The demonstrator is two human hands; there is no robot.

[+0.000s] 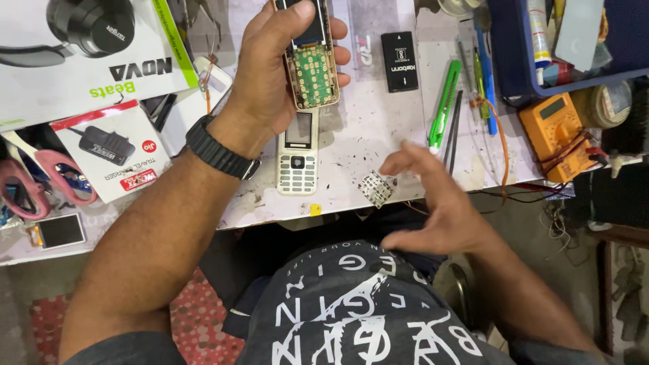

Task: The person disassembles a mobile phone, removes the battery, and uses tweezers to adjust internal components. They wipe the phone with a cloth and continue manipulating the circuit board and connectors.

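Two hands work over a stained white bench top (365, 128). The left hand (270, 67) is closed around an opened keypad phone (311, 57), thumb on its upper face and fingertips curled round the far edge, so the bare green keypad board with its gold contacts faces up. That phone is held up over the bench, above a white keypad phone (297, 154) that lies flat just below it with its screen and keys showing. A black watch (218, 150) sits on the left wrist.

The right hand (439, 203) holds nothing: its fingers are spread and loosely curved, blurred, hovering at the near edge of the bench. Just beside its fingertips lies a small grey rubber keypad mat (376, 188), tilted; whether a finger touches it cannot be told.

Further out, a black battery (399, 61) lies flat to the right of the held phone. A green utility knife (444, 101) rests beyond the right hand, with thin dark tools next to it. An orange multimeter (556, 132) sits near the right edge, below a blue tray (514, 74) of bottles. On the left are a white headphone box (81, 61), a charger box (111, 152) and pink-handled scissors (40, 179).
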